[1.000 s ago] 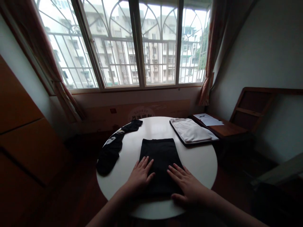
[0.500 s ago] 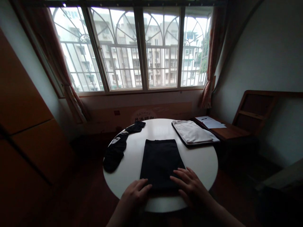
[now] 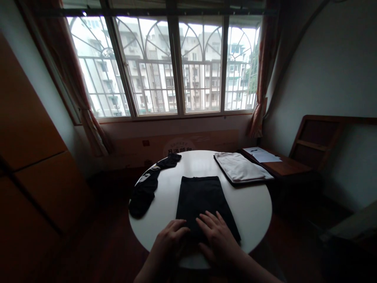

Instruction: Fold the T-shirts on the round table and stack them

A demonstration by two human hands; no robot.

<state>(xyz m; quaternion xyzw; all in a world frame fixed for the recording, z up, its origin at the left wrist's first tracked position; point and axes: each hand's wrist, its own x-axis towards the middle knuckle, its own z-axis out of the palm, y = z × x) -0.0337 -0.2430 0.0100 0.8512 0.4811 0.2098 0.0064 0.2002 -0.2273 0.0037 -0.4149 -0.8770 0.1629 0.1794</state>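
Observation:
A folded black cloth [image 3: 202, 196] lies flat on the round white table [image 3: 165, 200]. My right hand [image 3: 216, 236] rests on the cloth's near part, its fingers spread and holding nothing. At the near left corner of the cloth is my left hand [image 3: 171, 236]; its fingers are bent together at the edge, and whether cloth is pinched between them is too dark to make out.
Several black items [image 3: 144, 192] lie along the table's left edge. A folded white cloth [image 3: 240, 167] on a dark one lies at the back right. Behind it, a brown wooden surface [image 3: 282, 167] holds white papers [image 3: 265, 155]. Curtained windows are beyond.
My right hand has moved left from the cloth's right edge onto its near middle. The near right corner of the cloth now shows. My left hand has barely moved.

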